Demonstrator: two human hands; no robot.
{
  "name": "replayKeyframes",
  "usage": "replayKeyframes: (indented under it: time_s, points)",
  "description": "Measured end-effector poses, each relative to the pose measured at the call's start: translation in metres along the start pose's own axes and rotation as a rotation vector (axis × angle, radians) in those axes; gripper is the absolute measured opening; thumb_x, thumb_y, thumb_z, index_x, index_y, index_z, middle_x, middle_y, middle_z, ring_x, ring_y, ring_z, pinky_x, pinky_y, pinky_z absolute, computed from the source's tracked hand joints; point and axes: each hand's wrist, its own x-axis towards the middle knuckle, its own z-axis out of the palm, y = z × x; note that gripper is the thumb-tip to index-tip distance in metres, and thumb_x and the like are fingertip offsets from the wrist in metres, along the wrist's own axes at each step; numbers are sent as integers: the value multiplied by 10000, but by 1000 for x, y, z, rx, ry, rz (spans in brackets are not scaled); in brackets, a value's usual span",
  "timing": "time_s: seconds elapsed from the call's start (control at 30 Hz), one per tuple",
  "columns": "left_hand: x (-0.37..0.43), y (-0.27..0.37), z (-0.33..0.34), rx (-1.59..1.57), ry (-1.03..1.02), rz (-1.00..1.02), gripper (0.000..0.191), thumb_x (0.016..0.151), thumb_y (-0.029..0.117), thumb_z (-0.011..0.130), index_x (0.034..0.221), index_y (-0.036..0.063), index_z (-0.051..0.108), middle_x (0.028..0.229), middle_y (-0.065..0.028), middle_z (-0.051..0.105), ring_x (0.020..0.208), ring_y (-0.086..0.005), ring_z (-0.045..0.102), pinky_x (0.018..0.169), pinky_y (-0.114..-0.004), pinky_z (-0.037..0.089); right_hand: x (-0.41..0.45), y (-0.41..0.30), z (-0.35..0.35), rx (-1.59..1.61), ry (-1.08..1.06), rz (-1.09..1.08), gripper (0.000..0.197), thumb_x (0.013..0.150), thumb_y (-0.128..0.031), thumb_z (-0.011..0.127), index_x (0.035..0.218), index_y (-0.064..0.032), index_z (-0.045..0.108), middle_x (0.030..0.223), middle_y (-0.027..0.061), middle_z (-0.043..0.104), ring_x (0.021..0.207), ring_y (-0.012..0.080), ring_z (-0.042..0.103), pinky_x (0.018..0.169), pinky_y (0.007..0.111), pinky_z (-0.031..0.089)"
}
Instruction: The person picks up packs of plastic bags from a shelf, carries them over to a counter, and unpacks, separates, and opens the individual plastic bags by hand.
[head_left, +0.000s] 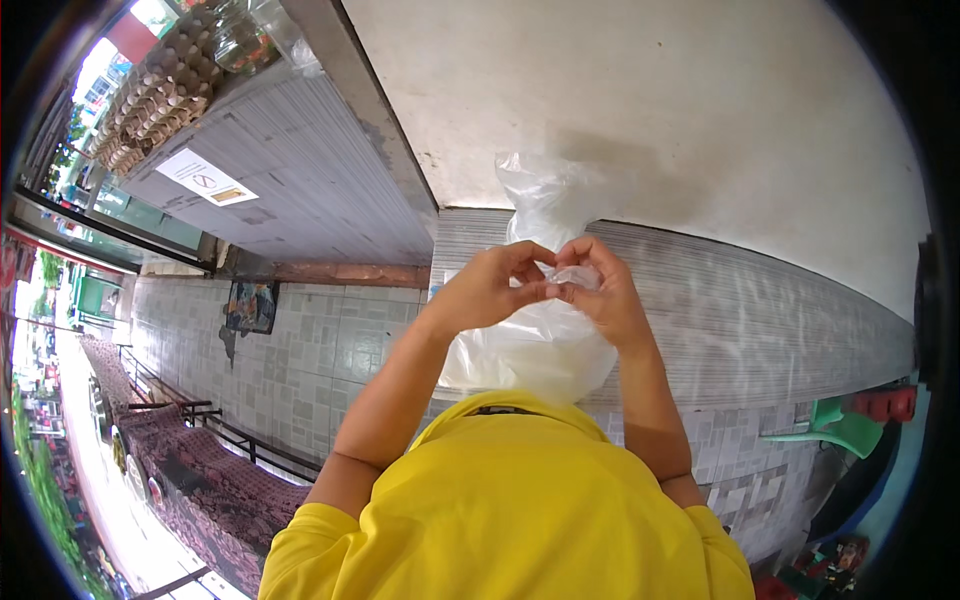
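A translucent plastic bag with pale contents rests on a grey wood-grain table, close against my yellow shirt. Above it, my left hand and my right hand meet, their thumbs and index fingertips almost touching. Both pinch thin clear plastic; a crumpled fold shows inside the right hand's grip. More clear plastic stands up beyond my fingers, near the wall. Whether it belongs to the same bag is hidden by my hands.
A pale wall borders the table's far side. To the left, stacked egg trays and a glass jar sit on a grey counter. A patterned cloth covers something lower left. A green plastic chair stands at right.
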Motion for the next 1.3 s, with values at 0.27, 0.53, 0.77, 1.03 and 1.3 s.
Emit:
replayKeyframes:
  time_s: [0.27, 0.53, 0.77, 1.03, 1.3]
  points:
    - [-4, -23, 12, -529, 354, -82, 135, 830, 102, 679, 830, 51, 553, 738, 39, 534, 613, -36, 468, 548, -192, 373, -2, 1, 0, 69, -36, 123, 291, 736, -43, 714, 999, -39, 592, 925, -9, 540, 843, 72, 517, 744, 200, 429]
    - [-10, -22, 22, -509, 389, -89, 87, 833, 77, 668, 845, 51, 585, 795, 25, 580, 588, -23, 444, 512, -174, 345, 2, 3, 8, 225, 47, 249, 134, 817, -150, 665, 903, -49, 648, 757, -28, 562, 694, 67, 485, 675, 200, 393]
    - [-11, -16, 26, -624, 489, -233, 129, 872, 145, 642, 803, 37, 627, 732, 16, 592, 594, -37, 442, 549, -179, 357, -1, 19, 11, 396, 81, 267, 181, 871, -221, 634, 763, -76, 618, 742, -35, 563, 660, 42, 457, 607, 193, 361]
    - [-8, -41, 40, -415, 499, -116, 128, 904, 137, 602, 816, 45, 607, 719, 34, 556, 660, -36, 479, 602, -182, 392, -1, 19, 28, 295, 253, 241, 198, 891, -216, 614, 796, -43, 625, 743, -24, 568, 689, 43, 485, 630, 194, 393]
    - [-15, -27, 40, -466, 429, -145, 38, 859, 59, 636, 874, 26, 623, 771, 23, 582, 716, -56, 535, 675, -192, 441, -2, 32, 20, 209, 182, 126, 184, 880, -199, 629, 829, -22, 618, 749, -26, 551, 704, 54, 467, 655, 205, 392]
